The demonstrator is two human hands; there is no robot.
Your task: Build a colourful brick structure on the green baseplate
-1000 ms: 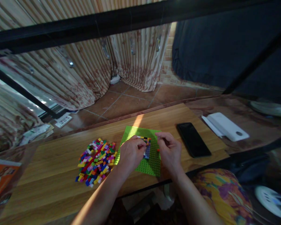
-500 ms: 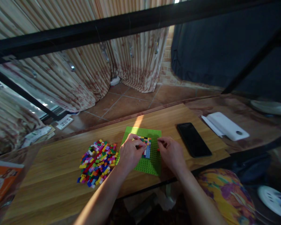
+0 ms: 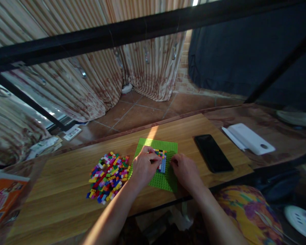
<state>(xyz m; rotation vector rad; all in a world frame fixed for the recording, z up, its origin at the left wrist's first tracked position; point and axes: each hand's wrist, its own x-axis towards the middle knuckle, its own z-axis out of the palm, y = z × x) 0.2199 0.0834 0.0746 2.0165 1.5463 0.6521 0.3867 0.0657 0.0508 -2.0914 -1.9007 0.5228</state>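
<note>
A green studded baseplate [image 3: 165, 183] lies on the wooden board with a block of small coloured toy bricks [image 3: 163, 162] built on its middle. My left hand [image 3: 145, 166] is over the left part of that block, thumb and forefinger pinched at the bricks. Whatever is between those fingertips is too small to make out. At the plate's right edge rests my right hand [image 3: 185, 170], its fingers curled in and closed. Its fingertips hide anything they hold. Left of the plate spreads a pile of loose toy bricks [image 3: 109, 177] in many colours.
A black phone [image 3: 213, 153] lies right of the plate. Beyond it is a white flat case [image 3: 248, 139]. An orange packet [image 3: 5, 197] sits at far left. A dark metal bar [image 3: 97, 34] crosses above, before striped curtains [image 3: 91, 88].
The view has shifted slightly. My right fingers have curled further in, and the small red-orange piece by their tips no longer shows. My left hand remains pinched over the bricks.
</note>
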